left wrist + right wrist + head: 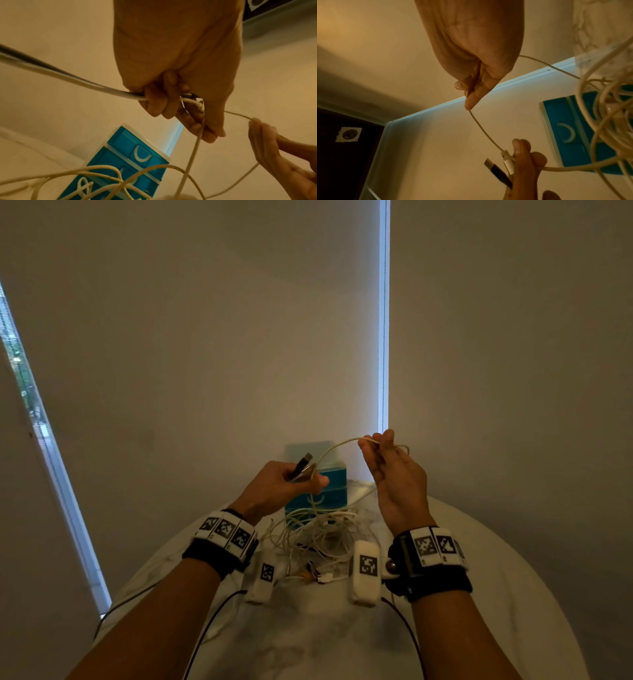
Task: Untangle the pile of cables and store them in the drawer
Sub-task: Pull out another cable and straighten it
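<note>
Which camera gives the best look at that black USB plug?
The right wrist view: the black USB plug shows whole, metal tip clear, gripped in the left hand. The head view shows it smaller. The left wrist view hides it behind fingers.

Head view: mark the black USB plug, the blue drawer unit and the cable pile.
black USB plug (303, 463), head view, on its dark body.
blue drawer unit (334, 474), head view, on its upper front.
cable pile (322, 534), head view, on the tangled white loops.

White cables (318, 530), blue drawer unit (329, 498)
</note>
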`<state>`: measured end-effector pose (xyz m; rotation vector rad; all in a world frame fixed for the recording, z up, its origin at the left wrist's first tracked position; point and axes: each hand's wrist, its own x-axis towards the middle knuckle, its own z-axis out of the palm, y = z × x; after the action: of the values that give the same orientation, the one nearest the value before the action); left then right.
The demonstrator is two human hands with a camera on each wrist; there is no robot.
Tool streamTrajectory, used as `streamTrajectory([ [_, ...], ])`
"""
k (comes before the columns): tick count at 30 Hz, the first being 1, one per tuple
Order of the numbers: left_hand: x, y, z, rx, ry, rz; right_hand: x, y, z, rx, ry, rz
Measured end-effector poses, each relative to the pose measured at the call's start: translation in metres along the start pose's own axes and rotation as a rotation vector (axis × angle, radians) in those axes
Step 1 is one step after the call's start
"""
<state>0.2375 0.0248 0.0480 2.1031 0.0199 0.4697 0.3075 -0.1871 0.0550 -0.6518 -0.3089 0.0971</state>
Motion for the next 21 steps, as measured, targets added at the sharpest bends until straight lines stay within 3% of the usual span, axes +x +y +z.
streamTrajectory([
  [3,-0.002,-0.002,-0.001,-0.092,0.100,0.050,-0.002,0.010,-0.002,-0.006,-0.062,0.042],
  [7,0.002,0.003,-0.012,-0.327,0.349,-0.002,-0.009,0.045,-0.015,-0.346,-0.344,0.249],
  [10,0.004,0.006,-0.024,-0.458,0.422,-0.071,-0.012,0.066,-0.025,-0.533,-0.379,0.380],
  [13,0.002,0.005,-0.030,-0.595,0.445,-0.104,-0.009,0.072,-0.027,-0.707,-0.330,0.303],
  [17,0.000,0.005,-0.034,-0.709,0.443,-0.112,-0.017,0.078,-0.019,-1.022,-0.410,0.098],
  [19,-0.001,0.007,-0.036,-0.684,0.465,-0.106,-0.021,0.079,-0.016,-1.060,-0.410,0.008],
  [21,-0.003,0.005,-0.039,-0.655,0.503,-0.120,-0.021,0.072,-0.013,-0.948,-0.347,-0.052],
])
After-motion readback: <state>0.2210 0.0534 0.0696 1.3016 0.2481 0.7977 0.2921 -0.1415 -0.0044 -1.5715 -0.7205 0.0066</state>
